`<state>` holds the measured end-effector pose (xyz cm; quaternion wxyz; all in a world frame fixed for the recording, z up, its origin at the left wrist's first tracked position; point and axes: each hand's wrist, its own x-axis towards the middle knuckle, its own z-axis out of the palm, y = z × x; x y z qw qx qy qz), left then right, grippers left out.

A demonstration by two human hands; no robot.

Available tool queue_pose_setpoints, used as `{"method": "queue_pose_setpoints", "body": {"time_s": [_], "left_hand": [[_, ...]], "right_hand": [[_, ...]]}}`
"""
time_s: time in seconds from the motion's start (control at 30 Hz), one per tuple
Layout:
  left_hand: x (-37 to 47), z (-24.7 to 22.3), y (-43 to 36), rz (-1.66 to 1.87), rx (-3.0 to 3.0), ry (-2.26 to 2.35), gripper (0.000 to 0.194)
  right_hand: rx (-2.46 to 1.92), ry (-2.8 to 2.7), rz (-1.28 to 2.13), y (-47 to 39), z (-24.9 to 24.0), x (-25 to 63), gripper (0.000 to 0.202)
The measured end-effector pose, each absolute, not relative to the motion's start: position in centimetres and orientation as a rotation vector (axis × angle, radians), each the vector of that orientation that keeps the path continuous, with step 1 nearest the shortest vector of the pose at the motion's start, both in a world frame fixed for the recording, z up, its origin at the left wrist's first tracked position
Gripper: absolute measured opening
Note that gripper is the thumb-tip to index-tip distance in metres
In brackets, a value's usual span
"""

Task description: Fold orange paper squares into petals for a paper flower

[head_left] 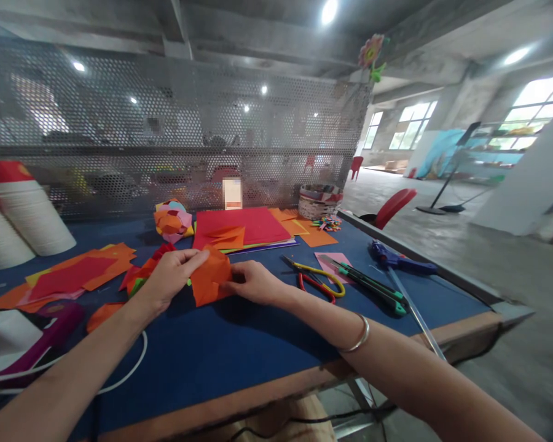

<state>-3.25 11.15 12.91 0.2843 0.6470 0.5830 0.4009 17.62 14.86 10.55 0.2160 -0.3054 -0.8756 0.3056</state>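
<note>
Just above the blue tabletop, an orange piece of paper (211, 279) hangs between my two hands. My left hand (175, 276) pinches its upper left side between thumb and fingers. The right edge of the paper is between the thumb and fingers of my right hand (254, 282). Partly hidden behind my left hand lie crumpled red, orange and green paper pieces (141, 276). A stack topped by a red sheet (258, 224) lies beyond my hands, with folded orange paper on it.
Scissors (316, 279), a green and black cutter (373, 285) and a blue glue gun (403, 261) lie at the right. Paper cups (32, 209), coloured sheets (74, 276) and a white cable (138, 362) are at the left. A basket (320, 201) stands at the back.
</note>
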Motion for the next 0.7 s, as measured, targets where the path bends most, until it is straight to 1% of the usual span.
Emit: {"method": "queue_pose_setpoints", "body": {"time_s": [0.27, 0.47, 0.7], "left_hand": [[-2.4, 13.5, 10.6, 1.029, 1.686, 1.375, 0.031], [-2.3, 13.3, 10.2, 0.98, 1.636, 1.346, 0.03], [-1.9, 13.9, 9.9, 0.968, 1.68, 1.347, 0.03]], "right_hand": [[-0.779, -2.467, 0.827, 14.4, 10.4, 17.5, 0.024], [-0.729, -2.486, 0.816, 14.0, 10.5, 17.4, 0.025], [-0.784, -2.52, 0.797, 13.8, 10.5, 17.4, 0.023]]}}
